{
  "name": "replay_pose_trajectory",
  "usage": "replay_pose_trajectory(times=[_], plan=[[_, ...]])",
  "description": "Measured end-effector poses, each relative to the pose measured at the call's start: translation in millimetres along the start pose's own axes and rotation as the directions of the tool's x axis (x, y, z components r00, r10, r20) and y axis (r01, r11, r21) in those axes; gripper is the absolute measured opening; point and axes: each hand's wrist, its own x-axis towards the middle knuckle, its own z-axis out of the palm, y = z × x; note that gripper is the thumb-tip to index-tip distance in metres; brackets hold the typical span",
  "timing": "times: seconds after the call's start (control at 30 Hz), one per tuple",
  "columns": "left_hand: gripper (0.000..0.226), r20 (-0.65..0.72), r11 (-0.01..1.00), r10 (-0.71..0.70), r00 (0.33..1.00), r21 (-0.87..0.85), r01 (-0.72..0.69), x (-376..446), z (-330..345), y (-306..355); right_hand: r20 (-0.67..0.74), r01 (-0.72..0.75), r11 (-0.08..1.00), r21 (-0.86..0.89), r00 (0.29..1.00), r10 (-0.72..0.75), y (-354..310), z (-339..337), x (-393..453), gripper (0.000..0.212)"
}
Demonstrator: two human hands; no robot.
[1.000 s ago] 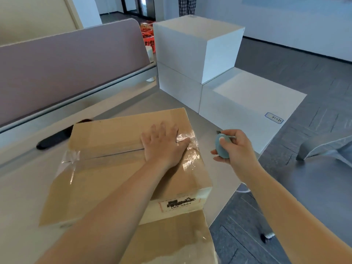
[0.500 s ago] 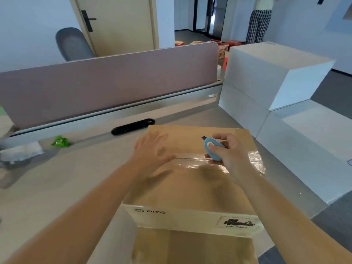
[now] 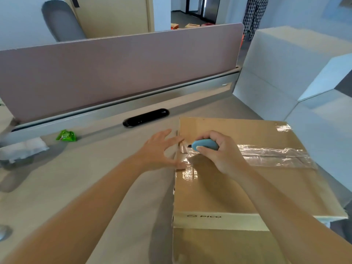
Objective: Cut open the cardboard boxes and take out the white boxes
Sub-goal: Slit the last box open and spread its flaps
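Since half a second ago, both hands have slid to the left end of the tape seam. At 4 o'clock on the desk (image 3: pixel 80 187) sits the cardboard box (image 3: pixel 238 187), still taped. Left hand (image 3: pixel 158 151) lies open, fingers spread against its left edge. Right hand (image 3: pixel 219 153) grips the blue cutter (image 3: pixel 204 144), its tip on the tape (image 3: pixel 274 155).

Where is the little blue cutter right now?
In the head view the blue cutter is gripped in the right hand, at the left end of the taped seam on the cardboard box, beside the left hand.
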Motion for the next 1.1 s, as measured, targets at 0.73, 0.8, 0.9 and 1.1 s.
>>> replay_pose_trajectory(times=[0.73,0.8,0.9,1.1], plan=[[0.086,0.054,0.996,0.031,0.998,-0.082,-0.027,2.5,3.0,-7.9,0.152,0.114,0.899,-0.423,0.987,-0.053,-12.3,17.9,6.7,0.019],[0.085,0.055,0.994,0.032,0.998,-0.103,-0.026,1.1,1.8,-6.8,0.175,0.134,0.883,-0.45,0.983,-0.06,-12.7,19.9,7.5,0.019],[0.083,0.044,0.995,0.057,0.997,-0.08,-0.053,-0.7,-0.8,-2.8,0.202,0.154,0.862,-0.482,0.977,-0.062,-13.3,21.4,7.9,0.02],[0.111,0.051,0.995,0.055,0.997,-0.086,-0.051,0.7,-0.4,-4.8,0.263,0.156,0.81,-0.566,0.965,-0.002,-16.5,14.8,12.1,0.022]])
